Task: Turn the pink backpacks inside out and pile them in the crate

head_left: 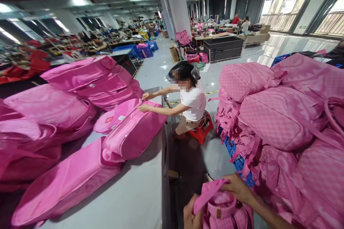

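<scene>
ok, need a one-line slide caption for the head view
Both hands, left hand and right hand, grip a pink backpack beside a stacked pile of pink backpacks; a seated co-worker handles another at the table.

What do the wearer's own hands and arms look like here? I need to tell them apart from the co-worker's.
Both are bare: no gloves, rings, watch or markings show. The left hand enters at the bottom edge, seen only to the wrist. The right hand leads into a bare forearm running to the lower right, with no sleeve in view. The co-worker across the table wears a short-sleeved white top.
</scene>
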